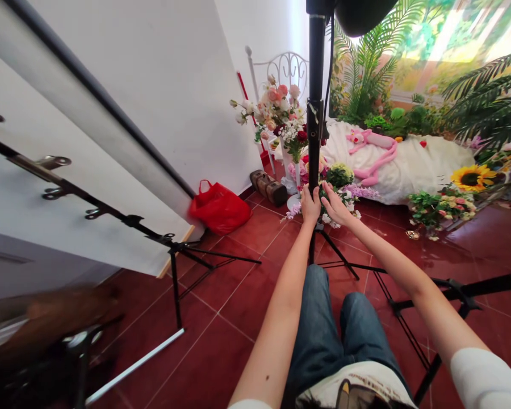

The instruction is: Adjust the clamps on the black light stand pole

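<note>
A black light stand (314, 142) rises upright in front of me, and a dark lamp head (361, 14) shows at the top edge. Against the left side of its pole is my left hand (310, 204), with its fingers pointing up beside the pole. Just to the right of the pole, my right hand (334, 204) is held with its fingers stretched out and nothing visible in it. Whether the left fingers wrap round the pole is hard to see. The stand's legs spread on the red tiles below my hands.
Flowers (279, 108) stand behind the pole, near a red bag (221, 207). A pink plush toy (377, 142) lies on white cloth (413, 170). Backdrop stand legs (213, 264) spread at left; more tripod legs (453, 292) cross at right. A white rod (136, 366) lies lower left.
</note>
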